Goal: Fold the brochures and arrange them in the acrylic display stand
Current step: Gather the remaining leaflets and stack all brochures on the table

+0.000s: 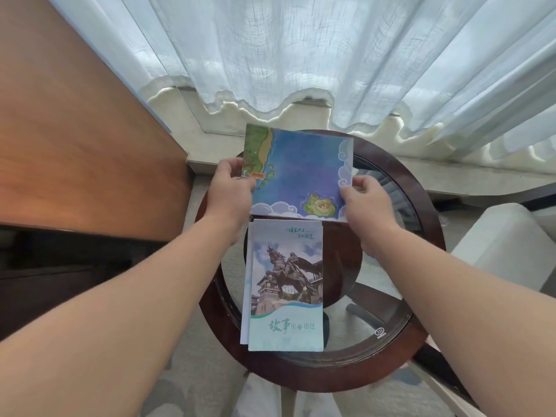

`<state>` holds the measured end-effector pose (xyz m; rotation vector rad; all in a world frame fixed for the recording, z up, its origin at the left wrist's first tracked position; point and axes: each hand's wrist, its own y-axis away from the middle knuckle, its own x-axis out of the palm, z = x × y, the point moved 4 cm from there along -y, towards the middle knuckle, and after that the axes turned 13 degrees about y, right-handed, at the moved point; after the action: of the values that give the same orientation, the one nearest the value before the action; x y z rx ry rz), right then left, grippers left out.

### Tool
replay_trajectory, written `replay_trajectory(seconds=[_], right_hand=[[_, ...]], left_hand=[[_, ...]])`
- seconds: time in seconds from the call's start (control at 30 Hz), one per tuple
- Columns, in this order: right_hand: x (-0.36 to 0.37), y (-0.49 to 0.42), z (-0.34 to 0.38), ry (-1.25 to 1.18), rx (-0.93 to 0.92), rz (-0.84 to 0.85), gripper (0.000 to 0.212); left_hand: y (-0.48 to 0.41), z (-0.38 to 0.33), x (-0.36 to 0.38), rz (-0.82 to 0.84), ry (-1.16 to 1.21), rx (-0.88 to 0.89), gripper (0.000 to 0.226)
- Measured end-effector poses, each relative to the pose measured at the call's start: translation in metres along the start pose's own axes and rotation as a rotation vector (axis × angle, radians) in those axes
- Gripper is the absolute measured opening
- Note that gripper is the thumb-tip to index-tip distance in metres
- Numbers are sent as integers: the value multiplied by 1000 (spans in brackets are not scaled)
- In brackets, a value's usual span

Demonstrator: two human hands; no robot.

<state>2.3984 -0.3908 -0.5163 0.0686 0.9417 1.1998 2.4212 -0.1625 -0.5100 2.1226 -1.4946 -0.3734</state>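
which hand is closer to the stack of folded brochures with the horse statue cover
Left, narrowly. The left hand grips the map brochure just above the stack's top-left corner; the right hand grips its other edge, further out to the right.

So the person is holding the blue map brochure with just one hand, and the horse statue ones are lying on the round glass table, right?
Not quite. The head view shows both hands on the blue map brochure: the left hand pinches its left edge, the right hand its right edge. The horse statue brochures do lie on the round glass table.
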Motion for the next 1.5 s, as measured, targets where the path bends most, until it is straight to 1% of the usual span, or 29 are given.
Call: replay_trajectory(seconds=[0.07, 0.17, 0.23, 0.3, 0.4, 0.57, 0.63, 0.77, 0.93, 1.03, 1.17, 1.3, 1.5], right_hand=[[2, 27, -18, 14, 11, 60, 7], [13, 69, -55, 88, 123, 157, 10], [18, 88, -73, 159, 161, 189, 10], [24, 99, -87, 221, 195, 217, 9], [32, 107, -100, 279, 272, 273, 6], [40, 102, -101, 214, 299, 290, 12], [42, 98, -103, 204, 311, 302, 16], [47, 93, -106, 212, 329, 321, 18], [48, 88, -109, 210, 362, 337, 20], [48, 88, -110, 199, 385, 357, 27], [49, 88, -111, 107, 421, 405, 32], [50, 88, -110, 44, 439, 433, 30], [51, 88, -113, 16, 412, 360, 16]], left_hand=[[21, 18, -16, -24, -62, -56, 31], [57, 53, -42, -91, -139, -141, 30], [77, 73, -57, -143, -190, -180, 29], [91, 90, -69, -182, -293, -223, 24], [99, 106, -76, -191, -429, -287, 15], [91, 105, -71, -160, -510, -320, 25], [87, 105, -70, -144, -485, -351, 26], [86, 109, -69, -145, -379, -440, 20], [87, 114, -68, -138, -251, -520, 22], [86, 113, -66, -101, -232, -516, 25], [85, 113, -66, -55, -192, -479, 29], [85, 113, -63, 8, -133, -474, 23], [92, 117, -66, 76, -9, -560, 28]])
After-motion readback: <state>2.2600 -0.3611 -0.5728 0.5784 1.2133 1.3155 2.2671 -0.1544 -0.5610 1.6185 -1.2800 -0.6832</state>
